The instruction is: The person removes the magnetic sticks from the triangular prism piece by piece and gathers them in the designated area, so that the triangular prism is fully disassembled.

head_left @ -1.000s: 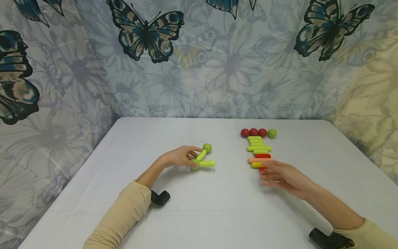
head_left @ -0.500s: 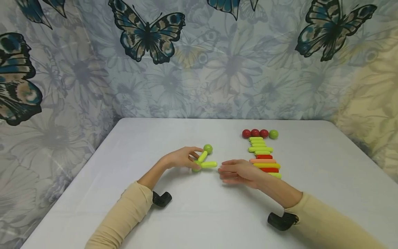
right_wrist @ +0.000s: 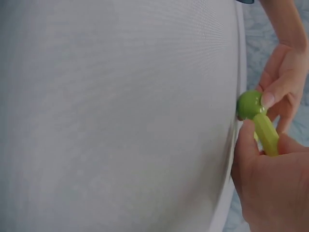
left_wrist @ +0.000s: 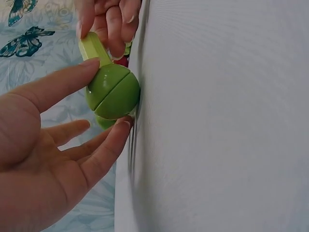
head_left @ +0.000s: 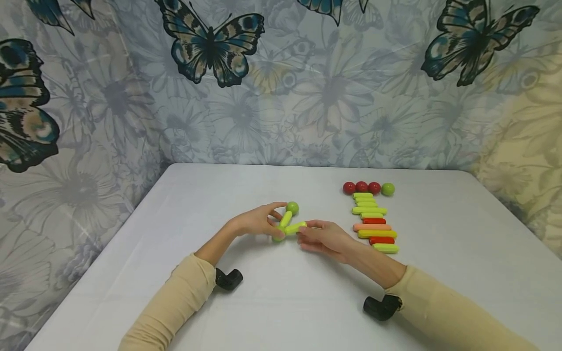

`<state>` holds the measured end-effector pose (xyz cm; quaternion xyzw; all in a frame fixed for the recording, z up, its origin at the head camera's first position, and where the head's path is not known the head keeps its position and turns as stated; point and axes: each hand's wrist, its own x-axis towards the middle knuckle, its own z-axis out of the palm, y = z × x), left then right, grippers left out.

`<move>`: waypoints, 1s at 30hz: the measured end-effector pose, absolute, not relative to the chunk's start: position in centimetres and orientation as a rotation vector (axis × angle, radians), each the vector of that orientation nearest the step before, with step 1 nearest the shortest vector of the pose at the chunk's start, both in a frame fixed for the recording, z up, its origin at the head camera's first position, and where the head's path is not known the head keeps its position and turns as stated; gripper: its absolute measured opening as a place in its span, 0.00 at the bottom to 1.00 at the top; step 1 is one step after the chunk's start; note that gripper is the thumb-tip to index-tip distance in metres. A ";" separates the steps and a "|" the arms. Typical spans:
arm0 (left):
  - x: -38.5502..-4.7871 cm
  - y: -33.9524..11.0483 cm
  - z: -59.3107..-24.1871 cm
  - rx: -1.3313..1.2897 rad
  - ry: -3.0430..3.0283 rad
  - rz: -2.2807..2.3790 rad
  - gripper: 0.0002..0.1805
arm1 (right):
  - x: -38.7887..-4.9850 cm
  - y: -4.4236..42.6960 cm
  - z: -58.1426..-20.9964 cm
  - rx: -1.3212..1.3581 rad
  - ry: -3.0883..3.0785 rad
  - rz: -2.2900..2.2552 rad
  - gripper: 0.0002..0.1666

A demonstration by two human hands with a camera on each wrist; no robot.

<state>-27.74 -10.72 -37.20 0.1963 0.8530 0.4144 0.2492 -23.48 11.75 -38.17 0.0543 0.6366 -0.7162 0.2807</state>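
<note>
In the head view, two lime-green rods branch out from a near green ball (left_wrist: 113, 92). One rod (head_left: 286, 219) runs up to a second green ball (head_left: 292, 208); the other rod (head_left: 295, 227) points right. My left hand (head_left: 258, 220) holds the near ball between thumb and fingers, its index finger reaching to the far ball. From the right, my right hand (head_left: 327, 240) pinches the free end of the right-pointing rod, thumb and fingers on either side, as the right wrist view shows. Both hands work just above or on the white table.
To the right lies a column of lime, red, orange and yellow rods (head_left: 376, 234). Beyond it sit three red balls (head_left: 362, 187) and one green ball (head_left: 388, 189) in a row. The white table (head_left: 263, 312) ends at a butterfly-patterned cloth wall (head_left: 325, 112).
My right hand has moved left from the rod column to the joined pieces and now grips the rod. That rod's right end has swung slightly up. The left hand keeps its hold.
</note>
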 end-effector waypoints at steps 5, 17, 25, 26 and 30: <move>-27.8 -10.8 -37.4 0.542 2.312 1.170 0.46 | -23.5 11.4 -38.1 0.093 1.718 -1.961 0.27; -27.8 -10.6 -37.5 0.558 2.271 1.223 0.44 | -23.2 10.9 -37.8 -0.034 1.668 -2.046 0.32; -27.7 -10.7 -37.3 0.545 2.318 1.196 0.42 | -23.8 10.7 -38.0 0.072 1.714 -2.018 0.27; -27.8 -10.8 -37.2 0.540 2.324 1.198 0.41 | -23.7 10.8 -37.9 0.074 1.725 -2.008 0.27; -27.9 -10.9 -37.2 0.528 2.338 1.193 0.42 | -23.7 11.1 -37.9 0.080 1.774 -1.987 0.27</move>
